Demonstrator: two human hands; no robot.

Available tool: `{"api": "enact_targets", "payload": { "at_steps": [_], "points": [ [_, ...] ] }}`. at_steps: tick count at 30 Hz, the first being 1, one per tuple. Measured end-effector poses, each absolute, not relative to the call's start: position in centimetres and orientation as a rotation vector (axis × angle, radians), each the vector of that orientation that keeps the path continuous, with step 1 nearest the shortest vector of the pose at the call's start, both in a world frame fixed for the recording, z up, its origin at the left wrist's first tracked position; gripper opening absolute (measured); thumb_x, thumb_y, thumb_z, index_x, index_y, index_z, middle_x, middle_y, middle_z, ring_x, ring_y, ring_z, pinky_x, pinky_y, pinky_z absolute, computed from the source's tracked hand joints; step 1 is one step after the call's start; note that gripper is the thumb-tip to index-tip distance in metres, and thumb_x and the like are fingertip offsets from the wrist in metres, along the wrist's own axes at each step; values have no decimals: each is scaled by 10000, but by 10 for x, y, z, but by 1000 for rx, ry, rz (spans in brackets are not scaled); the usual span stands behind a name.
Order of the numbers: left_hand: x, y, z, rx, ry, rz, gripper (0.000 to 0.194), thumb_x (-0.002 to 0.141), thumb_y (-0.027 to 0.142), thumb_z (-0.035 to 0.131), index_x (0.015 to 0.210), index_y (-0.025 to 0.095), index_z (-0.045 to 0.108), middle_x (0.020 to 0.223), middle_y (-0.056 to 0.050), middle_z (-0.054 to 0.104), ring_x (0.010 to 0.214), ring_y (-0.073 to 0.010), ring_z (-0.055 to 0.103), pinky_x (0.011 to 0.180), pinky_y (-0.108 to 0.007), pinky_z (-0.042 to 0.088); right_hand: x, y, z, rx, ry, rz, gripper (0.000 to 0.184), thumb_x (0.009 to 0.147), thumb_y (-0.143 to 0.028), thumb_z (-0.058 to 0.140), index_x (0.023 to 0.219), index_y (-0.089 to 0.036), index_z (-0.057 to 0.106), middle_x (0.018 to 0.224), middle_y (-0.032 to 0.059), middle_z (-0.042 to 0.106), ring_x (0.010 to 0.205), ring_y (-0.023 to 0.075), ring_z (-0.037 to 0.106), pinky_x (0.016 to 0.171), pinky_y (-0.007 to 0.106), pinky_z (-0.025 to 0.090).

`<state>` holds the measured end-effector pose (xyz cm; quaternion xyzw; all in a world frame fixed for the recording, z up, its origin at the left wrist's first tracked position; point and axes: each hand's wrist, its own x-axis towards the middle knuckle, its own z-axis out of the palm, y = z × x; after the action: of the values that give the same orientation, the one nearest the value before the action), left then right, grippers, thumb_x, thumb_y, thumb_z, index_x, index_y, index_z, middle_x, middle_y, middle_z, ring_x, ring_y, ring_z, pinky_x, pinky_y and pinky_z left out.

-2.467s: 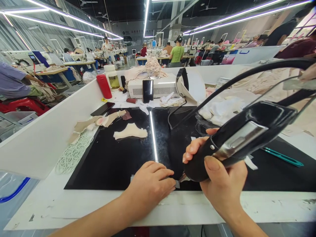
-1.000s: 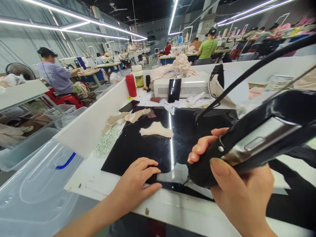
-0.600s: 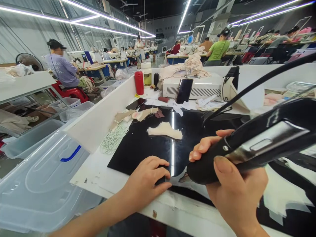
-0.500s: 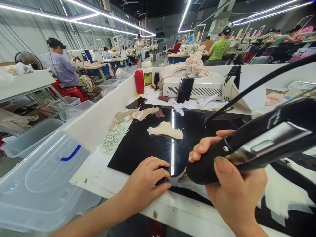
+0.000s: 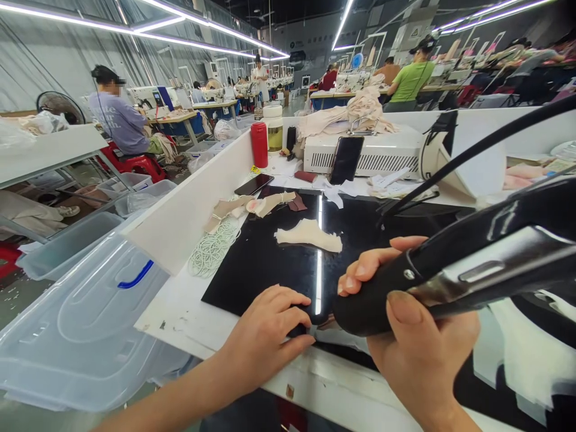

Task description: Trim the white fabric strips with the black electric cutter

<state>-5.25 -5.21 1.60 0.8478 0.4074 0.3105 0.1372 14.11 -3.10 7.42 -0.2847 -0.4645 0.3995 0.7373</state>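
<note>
My right hand (image 5: 418, 342) is wrapped around a black corded hand tool (image 5: 477, 270) with a silver lever along its side. The tool's blunt dark end points left and down, close over the glossy black board (image 5: 252, 270). My left hand (image 5: 270, 330) rests at the board's near edge with curled fingers. A dark thing shows between its fingers and thumb, but I cannot make out what it is. A thin translucent sheet (image 5: 344, 341) lies under the tool's end, partly hidden. Farther back on the board is a cream cut piece (image 5: 309, 235).
Beige scraps (image 5: 270, 204), a pale green cord tangle (image 5: 215, 249) and a phone (image 5: 254, 183) lie to the left. A white vented machine (image 5: 382, 153), a second phone (image 5: 347, 159) and a red bottle (image 5: 259, 144) stand behind. Pale pieces (image 5: 531, 342) lie right. A plastic bin (image 5: 81, 324) stands left.
The whole scene has shifted slightly right as the camera turned left. The tool's end and my right hand sit a little nearer my left hand. Both hands keep the same hold.
</note>
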Motion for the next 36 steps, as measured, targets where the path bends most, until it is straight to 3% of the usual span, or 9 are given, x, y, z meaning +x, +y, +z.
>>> {"api": "enact_targets", "payload": {
  "at_steps": [11,23,31,36],
  "points": [
    [-66,-61,19,2422,1180,859,64,1114,282,765,1148,229,754,1354,-64,822,1270,-231,795,1321,-490,523,134,-27,71,-560,-1024,907,410,899,-418,991,1191,-286,734,856,-26,743,671,174,711,639,326,647],
    [-65,-59,18,2401,1142,1004,85,1131,201,687,1084,204,757,1261,-61,834,1185,-208,790,1193,-372,607,134,-27,68,-640,-1059,898,341,949,-450,935,1162,-297,717,851,-36,736,701,180,702,684,351,643],
    [-65,-59,18,2445,1111,1004,135,1154,200,656,1076,175,763,1254,-79,844,1185,-208,792,1202,-362,590,133,-36,79,-596,-1026,943,412,871,-449,984,1140,-290,716,795,-45,715,648,169,687,615,314,663],
    [-63,-58,17,2454,1098,1015,150,1162,199,642,1085,177,768,1241,-73,845,1193,-209,787,1213,-369,579,131,-37,76,-610,-1052,941,342,916,-423,954,1126,-294,717,802,-45,720,658,164,701,647,313,669]
  ]
}}
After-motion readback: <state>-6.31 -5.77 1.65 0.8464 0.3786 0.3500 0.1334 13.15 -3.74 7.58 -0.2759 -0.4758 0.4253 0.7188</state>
